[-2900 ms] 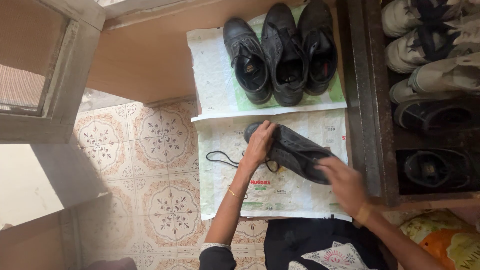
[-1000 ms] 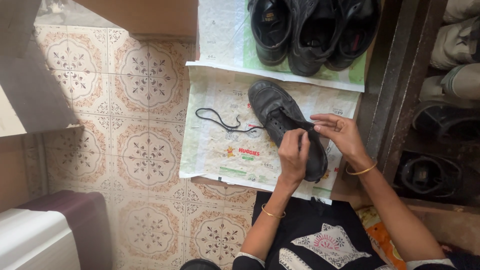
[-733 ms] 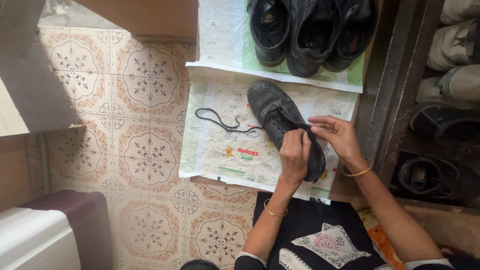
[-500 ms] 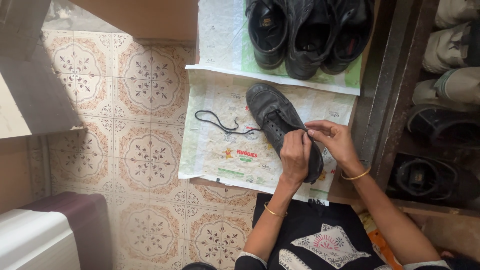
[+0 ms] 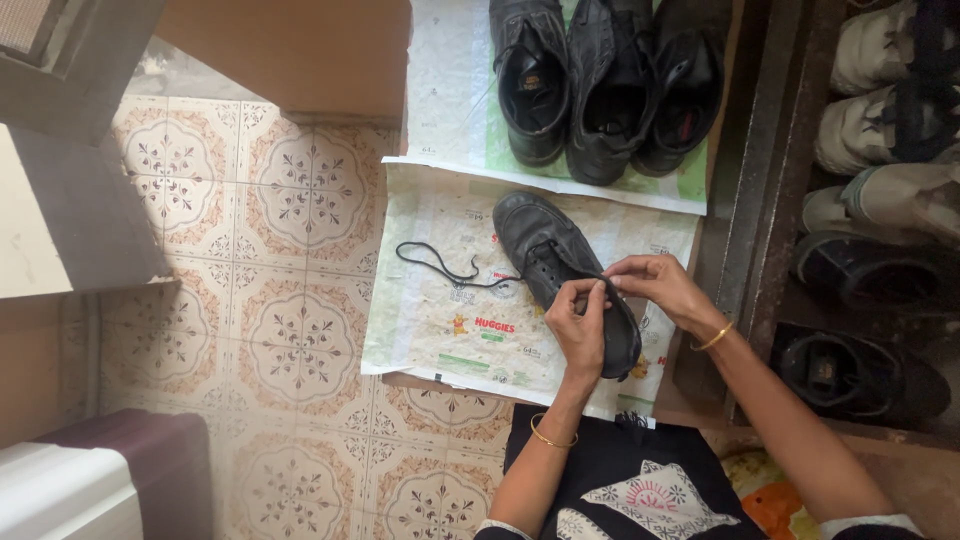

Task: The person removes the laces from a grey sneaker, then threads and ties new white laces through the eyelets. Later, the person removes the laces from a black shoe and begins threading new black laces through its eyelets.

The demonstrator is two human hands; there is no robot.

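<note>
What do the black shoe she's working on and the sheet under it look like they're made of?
Shoe: likely leather or a leather look-alike, black, dull sheen, creased toe. Sheet: seems thin printed plastic wrapping laid flat, crinkled with a slight gloss, though it might be paper.

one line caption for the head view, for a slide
Left hand and right hand meet over a black shoe on printed paper, its lace trailing left.
</note>
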